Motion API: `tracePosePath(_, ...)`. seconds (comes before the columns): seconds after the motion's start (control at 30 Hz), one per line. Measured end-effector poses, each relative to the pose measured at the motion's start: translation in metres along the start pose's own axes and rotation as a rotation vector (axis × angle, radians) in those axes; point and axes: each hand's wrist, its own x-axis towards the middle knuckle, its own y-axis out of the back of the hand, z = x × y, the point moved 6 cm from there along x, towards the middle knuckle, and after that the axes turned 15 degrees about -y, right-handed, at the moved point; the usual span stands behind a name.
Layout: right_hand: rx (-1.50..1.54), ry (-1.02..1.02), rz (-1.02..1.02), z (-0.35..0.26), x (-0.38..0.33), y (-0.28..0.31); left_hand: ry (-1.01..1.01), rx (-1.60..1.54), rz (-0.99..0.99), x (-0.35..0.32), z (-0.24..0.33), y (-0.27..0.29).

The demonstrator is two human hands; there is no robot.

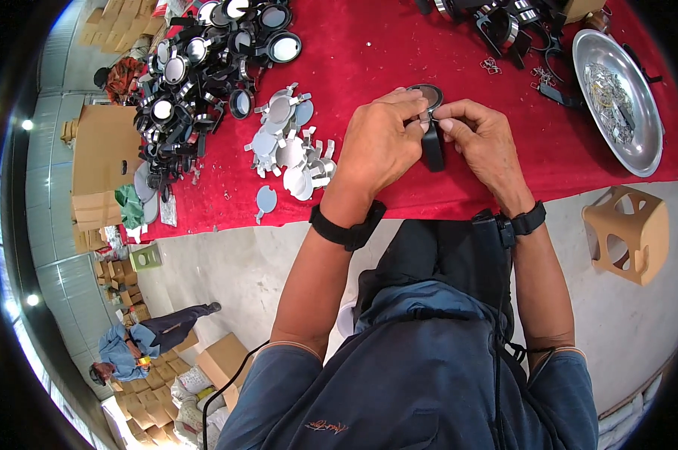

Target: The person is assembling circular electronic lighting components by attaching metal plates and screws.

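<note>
Over the red cloth my left hand grips a round-headed black part with a dark disc in its head and a black handle toward me. Its fingers are bent over the head and partly hide it. My right hand is closed in a pinch at the head's right side, thumb against forefinger; whatever lies between them is too small to make out. Left of my left hand lies a pile of flat grey metal discs with tabs, with one loose disc near the table edge.
Black round-headed parts are heaped at the far left, more at the far right. A metal bowl of small wire pieces stands at right, near loose wire clips. A tan stool and a person are beyond the table.
</note>
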Motion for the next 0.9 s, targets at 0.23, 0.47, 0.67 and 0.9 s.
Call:
tracePosePath(0.23,0.064,-0.043,-0.037,0.003,0.004,0.001,-0.023,-0.012,-0.02,0.003,0.007,0.003)
tracePosePath(0.47,0.051,-0.084,-0.05,0.005,0.01,0.005,0.027,-0.055,-0.037,0.003,0.006,0.002)
tracePosePath(0.67,-0.033,-0.078,-0.006,-0.005,0.009,0.002,0.04,-0.065,-0.028,0.001,0.006,0.004)
tracePosePath(0.9,-0.437,0.342,0.025,-0.038,0.011,0.003,0.017,-0.044,-0.029,0.002,0.009,0.003)
